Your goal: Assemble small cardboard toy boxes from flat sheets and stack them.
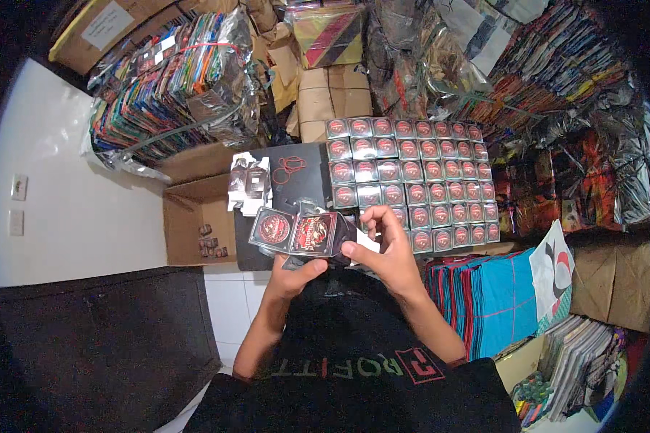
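Observation:
In front of my chest I hold a small flat black package [314, 232] with red emblems, opened out like a folder. Its left panel carries a round red badge, and its right panel a red figure. My left hand [296, 274] grips it from below, thumb along the lower edge. My right hand [384, 249] pinches the dark right end between thumb and fingers, and a white piece [366, 244] shows beside them. Close behind, rows of small clear-fronted boxes [412, 171] with round red emblems cover the right of the dark table [307, 177].
Red rubber bands [289, 167] and a stack of black-and-white cartons [249, 184] lie at the table's left. An open cardboard box [188, 216] with a few small pieces stands further left. Bundled textiles [177, 86] rise behind; folded blue cloths [495, 292] sit at right.

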Demonstrator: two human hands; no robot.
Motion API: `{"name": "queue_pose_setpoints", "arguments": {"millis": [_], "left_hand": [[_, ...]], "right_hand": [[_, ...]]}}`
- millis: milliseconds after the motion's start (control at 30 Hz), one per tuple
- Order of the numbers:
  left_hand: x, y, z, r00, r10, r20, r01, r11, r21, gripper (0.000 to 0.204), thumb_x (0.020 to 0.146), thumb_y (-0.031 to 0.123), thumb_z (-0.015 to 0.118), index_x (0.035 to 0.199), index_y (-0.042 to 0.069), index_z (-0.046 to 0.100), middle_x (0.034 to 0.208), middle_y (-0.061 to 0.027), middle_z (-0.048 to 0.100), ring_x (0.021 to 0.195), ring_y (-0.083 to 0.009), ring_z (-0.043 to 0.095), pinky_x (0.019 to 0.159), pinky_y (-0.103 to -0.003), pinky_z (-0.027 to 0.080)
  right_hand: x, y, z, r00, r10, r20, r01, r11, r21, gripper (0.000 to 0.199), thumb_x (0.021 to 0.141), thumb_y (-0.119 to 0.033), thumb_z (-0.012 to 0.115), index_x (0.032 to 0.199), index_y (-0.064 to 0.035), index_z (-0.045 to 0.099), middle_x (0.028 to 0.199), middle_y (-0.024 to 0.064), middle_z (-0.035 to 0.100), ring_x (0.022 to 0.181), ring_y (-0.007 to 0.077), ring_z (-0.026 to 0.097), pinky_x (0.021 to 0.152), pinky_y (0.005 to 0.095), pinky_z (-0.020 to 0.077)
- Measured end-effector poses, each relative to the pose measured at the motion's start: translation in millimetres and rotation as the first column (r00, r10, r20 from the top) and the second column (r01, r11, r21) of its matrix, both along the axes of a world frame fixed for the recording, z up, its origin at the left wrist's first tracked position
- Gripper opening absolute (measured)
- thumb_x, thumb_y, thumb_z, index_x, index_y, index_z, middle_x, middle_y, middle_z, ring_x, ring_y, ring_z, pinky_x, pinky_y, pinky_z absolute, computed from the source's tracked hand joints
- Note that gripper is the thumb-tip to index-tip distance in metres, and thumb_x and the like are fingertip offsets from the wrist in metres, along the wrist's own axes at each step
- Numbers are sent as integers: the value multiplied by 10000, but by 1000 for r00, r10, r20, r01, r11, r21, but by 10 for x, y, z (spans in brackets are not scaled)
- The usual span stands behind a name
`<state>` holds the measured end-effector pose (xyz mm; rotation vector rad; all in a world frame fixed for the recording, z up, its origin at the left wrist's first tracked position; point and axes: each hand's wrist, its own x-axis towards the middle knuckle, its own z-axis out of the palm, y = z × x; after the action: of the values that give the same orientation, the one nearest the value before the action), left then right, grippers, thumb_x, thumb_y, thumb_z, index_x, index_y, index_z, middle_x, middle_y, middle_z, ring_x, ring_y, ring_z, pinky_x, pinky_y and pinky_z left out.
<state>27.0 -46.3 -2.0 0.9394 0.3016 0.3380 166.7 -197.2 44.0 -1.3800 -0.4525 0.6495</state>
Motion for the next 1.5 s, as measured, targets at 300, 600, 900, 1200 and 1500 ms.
{"name": "queue_pose_setpoints", "arguments": {"millis": [300,600,900,1200,1500], "left_hand": [[67,-59,65,998,8,59,-1,992,-125,548,914,-19,684,1429,-32,499,1331,-160,638,1246,-266,619,1099,-428,475],[89,-22,14,988,25,154,1,987,-163,557,939,-9,652,1460,-22,456,1368,-176,597,1260,-307,605,1127,-473,458],[85,-13,-1,985,69,157,-41,983,-178,523,952,-1,657,1441,-14,473,1365,-172,603,1265,-303,604,1121,-479,464],[26,-40,57,992,0,123,25,978,-206,554,965,81,693,1454,-33,458,1372,-177,601,1271,-299,597,1124,-469,452],[4,-56,-22,992,20,127,5,981,-194,563,994,122,654,1492,12,416,1431,-186,560,1348,-334,543,1159,-514,415]], "right_hand": [[-25,-35,76,937,21,350,20,993,-113,215,852,-116,828,974,-39,668,938,5,562,871,106,512,791,257,428],[-54,-66,106,854,-12,521,68,994,-88,227,822,-85,816,1048,-81,792,982,46,635,967,170,589,873,316,453],[-78,-90,187,669,27,743,93,988,-120,292,784,-188,843,1066,-127,799,1060,42,680,1061,255,600,981,405,396],[-72,-125,247,562,115,819,71,980,-186,325,821,-265,826,1108,-134,748,1110,31,730,1209,242,598,1076,450,278],[-126,-114,169,604,55,795,65,991,-118,377,792,-168,843,1149,-89,749,1189,64,727,1180,259,644,1077,433,380]]}}
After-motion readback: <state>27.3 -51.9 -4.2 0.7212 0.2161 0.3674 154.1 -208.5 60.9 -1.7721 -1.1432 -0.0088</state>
